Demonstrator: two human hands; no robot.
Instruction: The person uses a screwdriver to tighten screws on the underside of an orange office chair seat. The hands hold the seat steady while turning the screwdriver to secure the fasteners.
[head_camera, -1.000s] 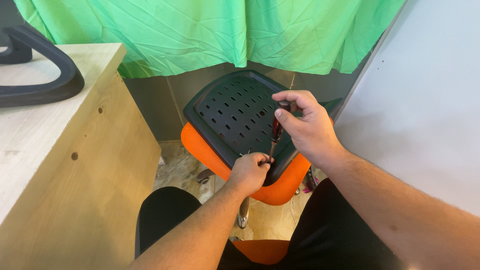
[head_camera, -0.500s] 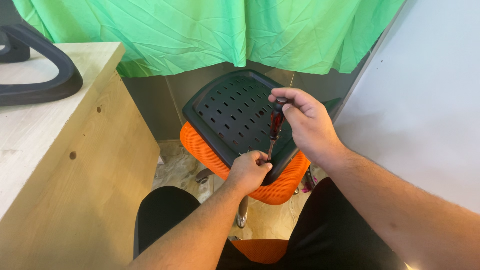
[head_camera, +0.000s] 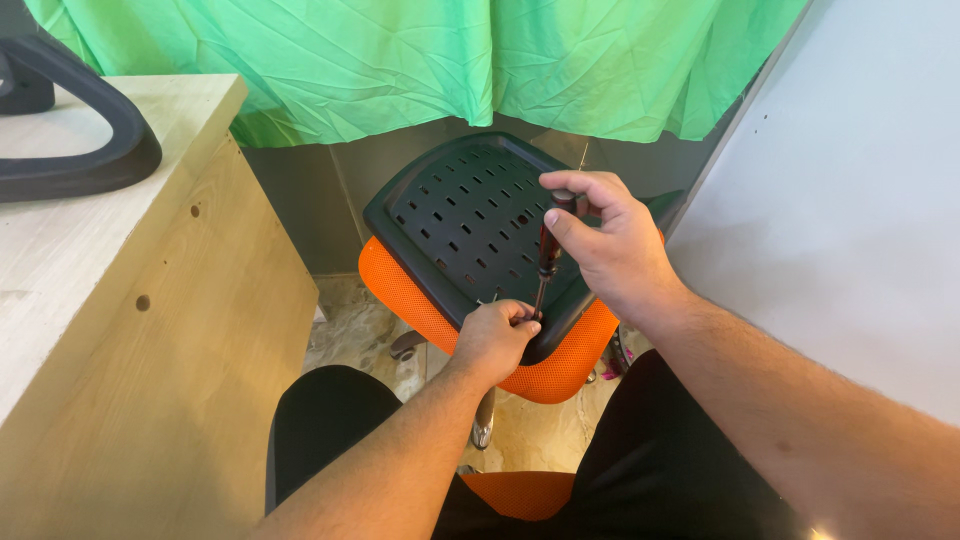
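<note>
An orange chair seat (head_camera: 545, 375) lies with its black slotted plastic underside (head_camera: 465, 215) facing me. My right hand (head_camera: 605, 245) grips the dark red handle of a screwdriver (head_camera: 547, 255), held nearly upright with its tip down at the near edge of the black panel. My left hand (head_camera: 497, 335) is closed around the spot where the tip meets the panel, pinching something small that my fingers hide.
A light wooden desk (head_camera: 130, 330) stands at the left, with a black curved armrest (head_camera: 90, 150) on top. A green cloth (head_camera: 420, 60) hangs behind. A white wall (head_camera: 850, 220) is on the right. My legs in black trousers (head_camera: 330, 420) are below, over a stone floor.
My right hand has shifted its fingers on the screwdriver handle, as in turning it. My left hand stays at the tip.
</note>
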